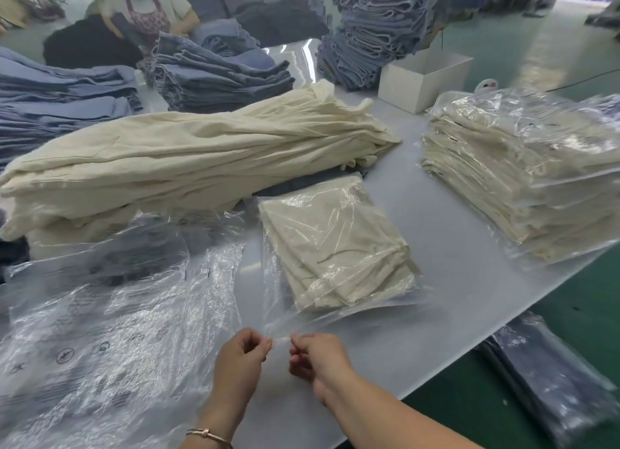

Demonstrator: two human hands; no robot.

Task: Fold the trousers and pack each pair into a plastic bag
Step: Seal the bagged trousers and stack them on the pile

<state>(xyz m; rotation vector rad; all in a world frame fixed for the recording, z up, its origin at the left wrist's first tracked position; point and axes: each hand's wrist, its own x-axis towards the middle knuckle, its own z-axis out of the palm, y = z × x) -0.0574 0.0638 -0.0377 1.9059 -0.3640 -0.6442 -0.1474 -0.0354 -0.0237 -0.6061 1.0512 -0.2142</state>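
A grey worktop (436, 281) carries a long heap of cream trousers (201, 153). Just beside it lies a folded pair (335, 244) inside a plastic bag (339, 318). The left hand (240, 364) and right hand (315, 358) each pinch the bag's near open edge, each grip clamped on the film.

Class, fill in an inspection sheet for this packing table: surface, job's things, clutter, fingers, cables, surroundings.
Surface: grey table, largely covered.
Job's things: folded cream trousers inside a plastic bag; unfolded cream pile; packed stack; empty bags.
Clutter: white box; blue garment stacks.
Fingers: left hand and right hand pinch the bag's open edge.
Cables: one black cable behind the box.
Surroundings: green floor; seated person opposite.
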